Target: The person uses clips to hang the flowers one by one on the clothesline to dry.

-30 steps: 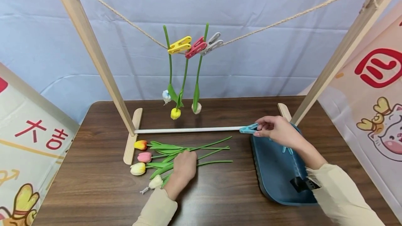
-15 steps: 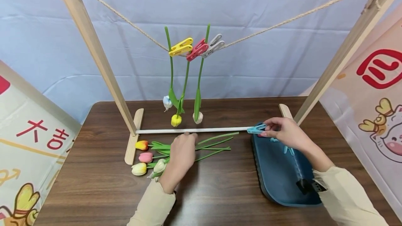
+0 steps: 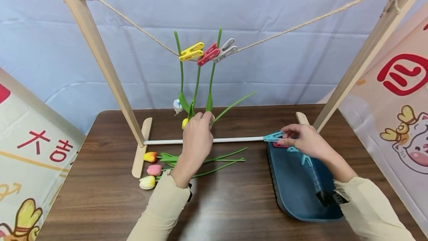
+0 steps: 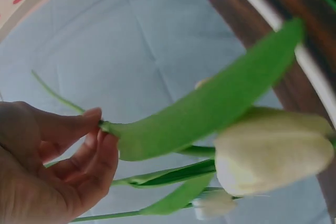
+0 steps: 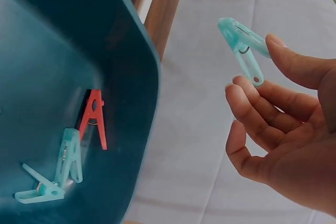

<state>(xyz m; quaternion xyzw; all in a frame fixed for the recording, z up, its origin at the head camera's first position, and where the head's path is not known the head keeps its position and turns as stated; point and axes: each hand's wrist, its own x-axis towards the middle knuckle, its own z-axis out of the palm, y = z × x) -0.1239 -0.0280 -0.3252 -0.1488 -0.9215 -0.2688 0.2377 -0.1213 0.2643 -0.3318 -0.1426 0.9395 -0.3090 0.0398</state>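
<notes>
My left hand [image 3: 198, 137] pinches a white artificial tulip [image 4: 273, 150] by its green stem, above the white crossbar. Its stem end points up and right in the head view; the hand hides its flower there. Over the bin's far rim, my right hand [image 3: 302, 140] holds a light blue clothespin [image 5: 228, 29] between thumb and fingers. Three tulips hang head down from the rope [image 3: 294, 29], with a yellow clothespin [image 3: 191, 51], a red clothespin [image 3: 208, 54] and a grey clothespin [image 3: 225, 51] along it.
Orange-red [image 3: 150, 157], pink [image 3: 154, 170] and pale yellow tulips [image 3: 147, 182] lie on the table at left. The dark blue bin [image 3: 279, 196] holds a red clothespin [image 5: 94, 108] and light blue clothespins [image 5: 68, 156]. Wooden posts [image 3: 100, 58] stand at both sides, joined low by a white crossbar [image 3: 237, 140].
My left hand has picked the white tulip up from the table and carried it upward, past the crossbar. My right hand has shifted slightly right, still holding the light blue clothespin.
</notes>
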